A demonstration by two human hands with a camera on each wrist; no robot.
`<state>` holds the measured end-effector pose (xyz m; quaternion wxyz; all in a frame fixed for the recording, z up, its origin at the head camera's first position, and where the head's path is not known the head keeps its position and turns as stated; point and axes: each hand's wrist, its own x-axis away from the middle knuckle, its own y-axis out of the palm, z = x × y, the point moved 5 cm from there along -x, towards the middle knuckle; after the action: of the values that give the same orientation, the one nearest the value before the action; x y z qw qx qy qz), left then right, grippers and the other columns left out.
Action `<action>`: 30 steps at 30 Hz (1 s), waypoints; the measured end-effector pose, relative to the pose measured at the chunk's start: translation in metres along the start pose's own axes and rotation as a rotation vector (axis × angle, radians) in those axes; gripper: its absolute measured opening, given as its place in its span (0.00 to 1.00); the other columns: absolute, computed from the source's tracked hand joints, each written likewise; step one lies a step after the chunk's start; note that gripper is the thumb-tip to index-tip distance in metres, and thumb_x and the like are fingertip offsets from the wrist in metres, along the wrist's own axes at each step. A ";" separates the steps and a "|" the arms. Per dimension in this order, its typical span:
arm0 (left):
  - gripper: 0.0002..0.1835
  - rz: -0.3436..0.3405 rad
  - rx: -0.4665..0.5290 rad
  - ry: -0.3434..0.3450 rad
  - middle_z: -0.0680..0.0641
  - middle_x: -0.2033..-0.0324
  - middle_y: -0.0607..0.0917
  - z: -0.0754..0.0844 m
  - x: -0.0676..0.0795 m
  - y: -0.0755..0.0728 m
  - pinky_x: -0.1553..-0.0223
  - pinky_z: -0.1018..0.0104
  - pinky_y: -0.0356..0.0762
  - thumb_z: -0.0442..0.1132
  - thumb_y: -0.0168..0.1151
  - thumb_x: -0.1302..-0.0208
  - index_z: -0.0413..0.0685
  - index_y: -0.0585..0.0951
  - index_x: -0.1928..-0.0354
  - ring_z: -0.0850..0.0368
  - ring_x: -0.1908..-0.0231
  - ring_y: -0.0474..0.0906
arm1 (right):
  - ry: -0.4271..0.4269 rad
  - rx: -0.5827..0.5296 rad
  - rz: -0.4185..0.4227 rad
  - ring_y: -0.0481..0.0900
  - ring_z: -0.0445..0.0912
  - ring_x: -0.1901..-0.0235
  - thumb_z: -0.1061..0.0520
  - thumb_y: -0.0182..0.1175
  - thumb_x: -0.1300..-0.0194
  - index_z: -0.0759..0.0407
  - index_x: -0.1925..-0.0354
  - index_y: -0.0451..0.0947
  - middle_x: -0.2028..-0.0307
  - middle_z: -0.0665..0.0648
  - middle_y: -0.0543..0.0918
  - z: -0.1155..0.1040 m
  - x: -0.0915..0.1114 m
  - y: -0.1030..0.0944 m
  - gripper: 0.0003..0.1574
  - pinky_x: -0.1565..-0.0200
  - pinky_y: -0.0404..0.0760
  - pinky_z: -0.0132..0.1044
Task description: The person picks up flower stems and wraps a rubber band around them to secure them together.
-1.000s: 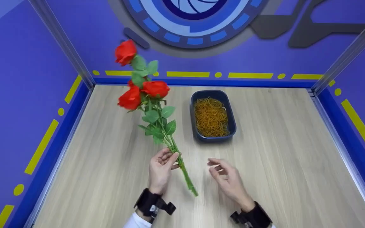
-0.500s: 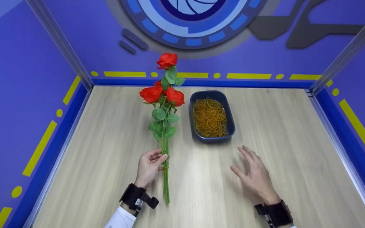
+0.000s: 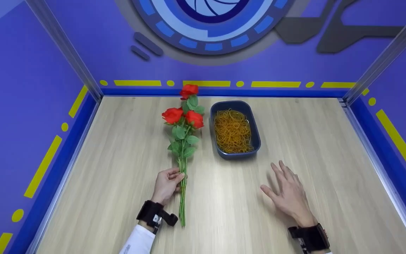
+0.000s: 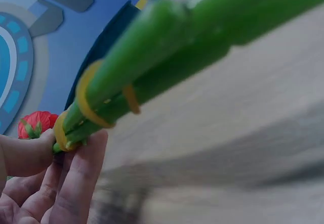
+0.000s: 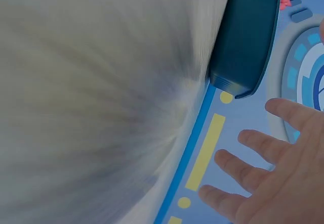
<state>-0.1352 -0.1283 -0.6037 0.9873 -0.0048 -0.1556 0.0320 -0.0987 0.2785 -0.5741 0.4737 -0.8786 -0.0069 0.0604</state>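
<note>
A bunch of red roses (image 3: 184, 141) with green leaves and stems lies along the table, blooms toward the back wall. My left hand (image 3: 166, 184) pinches the stems between thumb and fingers, below the leaves. In the left wrist view, yellow rubber bands (image 4: 87, 95) wrap the green stems (image 4: 152, 57) beside the fingertips. My right hand (image 3: 289, 194) holds nothing, its fingers spread, to the right over the table. Between the hands and farther back stands a dark blue box (image 3: 257, 141) with a tangle of yellow-brown rubber bands (image 3: 233, 132) inside.
The wooden table (image 3: 330, 158) is bounded by blue printed walls (image 3: 277, 63) at the back and both sides. Metal posts (image 3: 382, 58) rise at the back corners. Each wrist wears a black camera strap (image 3: 150, 212).
The roses have swung from a leftward tilt to nearly straight and come down onto the table, still in my left hand. My right hand has moved right and spread its fingers.
</note>
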 end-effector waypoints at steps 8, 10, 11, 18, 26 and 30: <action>0.22 0.008 -0.066 -0.011 0.46 0.62 0.88 -0.009 -0.002 0.001 0.80 0.76 0.80 0.28 0.64 0.28 0.23 0.76 0.36 0.65 0.70 0.81 | -0.003 0.012 -0.014 0.57 0.71 0.21 0.34 0.67 0.31 0.53 0.18 0.59 0.18 0.68 0.57 0.002 0.000 0.001 0.54 0.21 0.50 0.76; 0.22 0.011 -0.093 -0.003 0.46 0.62 0.87 -0.009 -0.002 0.001 0.79 0.76 0.80 0.28 0.65 0.28 0.23 0.77 0.37 0.65 0.70 0.80 | -0.001 0.015 -0.017 0.56 0.71 0.21 0.34 0.66 0.31 0.53 0.18 0.59 0.18 0.68 0.57 0.002 -0.001 0.000 0.54 0.21 0.50 0.76; 0.21 0.011 -0.105 0.004 0.45 0.62 0.87 -0.009 -0.002 0.001 0.80 0.76 0.80 0.28 0.65 0.28 0.23 0.78 0.37 0.64 0.70 0.80 | 0.001 0.017 -0.019 0.56 0.71 0.21 0.34 0.66 0.31 0.53 0.18 0.58 0.18 0.68 0.56 0.002 -0.001 0.000 0.54 0.21 0.50 0.75; 0.17 0.057 -0.350 0.112 0.41 0.61 0.91 0.000 0.005 -0.001 0.67 0.76 0.82 0.36 0.71 0.31 0.30 0.86 0.46 0.64 0.66 0.82 | 0.000 0.021 -0.019 0.56 0.72 0.21 0.33 0.67 0.31 0.54 0.18 0.59 0.18 0.69 0.56 0.003 -0.003 -0.002 0.55 0.21 0.50 0.76; 0.28 0.047 -0.490 0.209 0.39 0.49 0.91 0.010 0.025 -0.003 0.46 0.52 0.89 0.51 0.71 0.29 0.37 0.83 0.38 0.47 0.51 0.89 | -0.004 0.054 -0.001 0.56 0.72 0.21 0.32 0.68 0.33 0.54 0.19 0.61 0.18 0.69 0.57 0.005 -0.003 -0.008 0.56 0.22 0.50 0.77; 0.39 0.026 -0.605 0.290 0.35 0.35 0.82 0.019 0.034 -0.003 0.34 0.41 0.82 0.58 0.70 0.31 0.38 0.74 0.29 0.38 0.36 0.81 | 0.004 0.064 0.000 0.55 0.73 0.21 0.30 0.68 0.34 0.53 0.19 0.61 0.18 0.68 0.57 0.003 -0.002 -0.010 0.57 0.23 0.48 0.79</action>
<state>-0.1083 -0.1291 -0.5746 0.9524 -0.3043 -0.0159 -0.0040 -0.1009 0.2867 -0.5675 0.5018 -0.8630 -0.0040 0.0588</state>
